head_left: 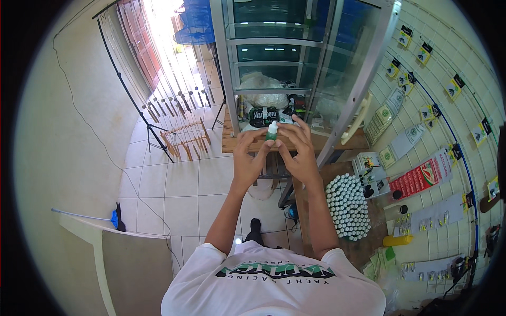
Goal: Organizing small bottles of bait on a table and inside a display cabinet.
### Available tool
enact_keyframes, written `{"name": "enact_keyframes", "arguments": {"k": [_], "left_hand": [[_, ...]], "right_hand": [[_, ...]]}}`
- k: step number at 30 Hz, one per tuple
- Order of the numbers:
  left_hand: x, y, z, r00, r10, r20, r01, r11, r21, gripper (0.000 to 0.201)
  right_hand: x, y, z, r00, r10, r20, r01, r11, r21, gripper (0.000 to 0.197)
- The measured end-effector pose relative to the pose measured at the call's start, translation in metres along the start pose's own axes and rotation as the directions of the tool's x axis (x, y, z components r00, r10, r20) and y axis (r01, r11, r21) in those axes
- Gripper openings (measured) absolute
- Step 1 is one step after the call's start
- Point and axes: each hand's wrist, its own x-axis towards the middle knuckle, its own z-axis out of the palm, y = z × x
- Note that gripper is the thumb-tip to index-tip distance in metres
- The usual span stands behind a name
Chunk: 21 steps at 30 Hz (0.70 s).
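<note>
Pale floor tiles spread below a glass cabinet; before it, left hand and right hand hold up a small green bottle, thumbs and fingertips clamped on it. Seems a steadying step; the next move, I'd judge, calls for a firm pinch

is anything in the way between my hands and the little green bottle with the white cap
Nothing visible: the left hand and right hand hold the small green bottle directly. The cluster of white-capped bottles stands off to the right, beside the right forearm.
</note>
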Motion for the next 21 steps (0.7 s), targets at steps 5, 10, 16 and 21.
{"name": "enact_keyframes", "arguments": {"k": [5,10,16,21], "left_hand": [[0.04,-0.02,0.008,0.988,0.002,-0.156,-0.024,0.989,-0.143,0.032],[0.102,-0.029,-0.001,0.997,0.064,-0.046,-0.07,0.987,-0.146,0.028],[0.187,-0.03,-0.008,0.959,0.279,-0.049,-0.279,0.96,0.005,0.024],[0.244,-0.044,-0.006,0.862,0.506,0.039,-0.492,0.815,0.306,0.033]], "right_hand": [[0.033,0.015,0.023,0.996,0.041,-0.073,-0.032,0.991,0.128,0.028],[0.089,0.03,0.036,0.984,0.018,-0.177,0.007,0.99,0.138,0.029],[0.169,0.052,0.054,0.945,-0.024,-0.327,0.058,0.994,0.095,0.028],[0.232,0.078,0.056,0.828,-0.166,-0.535,0.041,0.971,-0.237,0.026]]}}
